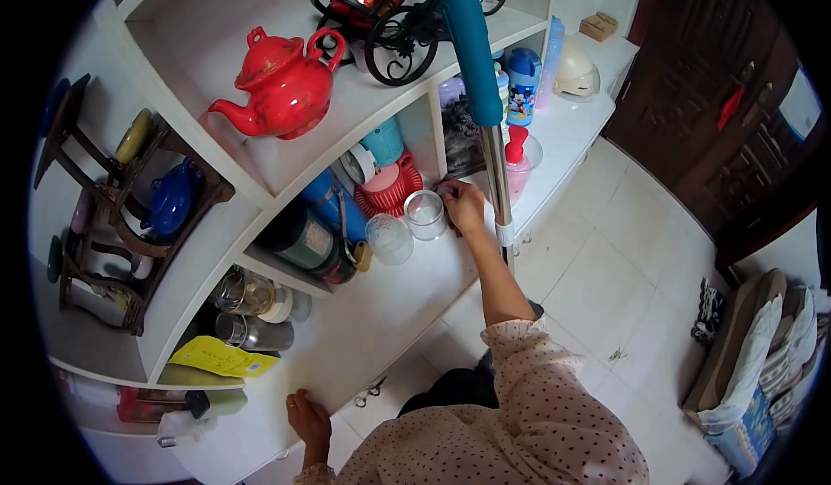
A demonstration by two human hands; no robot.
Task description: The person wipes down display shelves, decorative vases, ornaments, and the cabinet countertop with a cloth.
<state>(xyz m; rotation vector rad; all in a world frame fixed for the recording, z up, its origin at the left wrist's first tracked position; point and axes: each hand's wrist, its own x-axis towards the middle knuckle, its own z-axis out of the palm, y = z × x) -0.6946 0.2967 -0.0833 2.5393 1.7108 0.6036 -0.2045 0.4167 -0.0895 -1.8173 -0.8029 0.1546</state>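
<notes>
My right hand (pixel 465 208) reaches onto the white counter, its fingers closed on a small purplish thing, partly hidden, that I cannot make out. Right beside it stands a clear glass jar (pixel 424 215), with a clear glass cup (pixel 389 239) to its left. A red ribbed container (pixel 388 192) sits behind them. My left hand (pixel 309 417) rests at the counter's front edge, holding nothing, its fingers loosely bent and apart. A pole with a teal handle (pixel 472 61) stands upright close to my right forearm.
A red teapot (pixel 286 87) sits on the shelf above. Dark flasks (pixel 303 236) and glass jars (pixel 247 293) fill the lower compartments. A pink pump bottle (pixel 517 166) and a blue bottle (pixel 523 87) stand to the right. Cushions (pixel 757 364) lie by the wall.
</notes>
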